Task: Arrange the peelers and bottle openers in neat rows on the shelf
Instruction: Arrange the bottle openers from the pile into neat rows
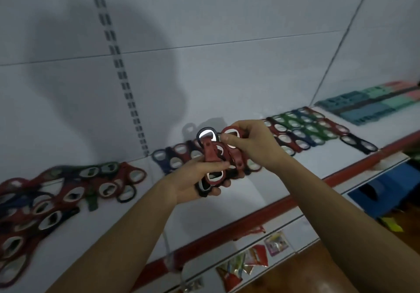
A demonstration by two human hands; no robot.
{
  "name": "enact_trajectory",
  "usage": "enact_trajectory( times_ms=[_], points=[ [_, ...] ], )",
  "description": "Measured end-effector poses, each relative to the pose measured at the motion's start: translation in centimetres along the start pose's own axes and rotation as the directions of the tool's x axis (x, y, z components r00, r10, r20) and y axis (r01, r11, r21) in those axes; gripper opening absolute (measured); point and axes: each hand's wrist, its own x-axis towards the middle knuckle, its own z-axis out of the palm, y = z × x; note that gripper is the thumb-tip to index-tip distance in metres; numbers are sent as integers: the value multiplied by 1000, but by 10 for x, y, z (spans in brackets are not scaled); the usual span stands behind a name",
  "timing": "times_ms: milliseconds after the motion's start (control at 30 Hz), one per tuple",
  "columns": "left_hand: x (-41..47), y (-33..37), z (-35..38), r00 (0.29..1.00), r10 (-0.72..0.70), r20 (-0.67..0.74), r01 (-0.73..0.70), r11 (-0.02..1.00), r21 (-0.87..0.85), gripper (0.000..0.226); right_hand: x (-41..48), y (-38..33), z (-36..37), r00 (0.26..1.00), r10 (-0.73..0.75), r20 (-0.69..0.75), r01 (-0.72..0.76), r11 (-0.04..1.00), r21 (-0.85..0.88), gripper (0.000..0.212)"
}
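Stack of bottle openers is clamped in left grip, red opener pinched just above by right grip; judged light, stiff, slick, so best taken at the waist.

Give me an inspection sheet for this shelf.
Surface: white shelf with red front edge, partly bare.
Job's things: plastic-handled metal bottle openers in neat rows right, loose heap left.
Clutter: teal and pink slotted plastic pieces, far right.
Grippers: left hand grips a bunch of red and black openers; right hand pinches a red opener atop it.
Cables: nothing seen.
Surroundings: white slotted back panel; foil packets on lower shelf.
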Motion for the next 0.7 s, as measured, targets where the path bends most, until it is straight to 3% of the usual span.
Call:
enact_trajectory(
  times_ms=[100, 200, 300, 433, 700],
  points=[
    [43, -3, 37, 988, -74, 132, 80, 996, -37, 41, -8, 14, -55, 997, -17, 69, 23, 997, -75, 12],
    [84, -8, 76, 981, -112, 160, 126, 989, -77, 30, -17, 31, -104, 998, -3, 61, 11, 992, -123, 21],
    [120, -15, 115, 982, -118, 148, 121, 993, -11, 18, -30, 54, -151, 996, 19, -91, -31, 992, -123, 36],
    [163, -22, 155, 986, -125, 106, 132, 990, -56, 17, -45, 80, -208, 926, 108, -362, -77, 992, 98, 35],
    [255, -15, 192, 995, -59, 76, 59, 998, -6, 29, -68, 135, -288, 801, 370, -470, -295, 928, 227, 29]
  ],
)
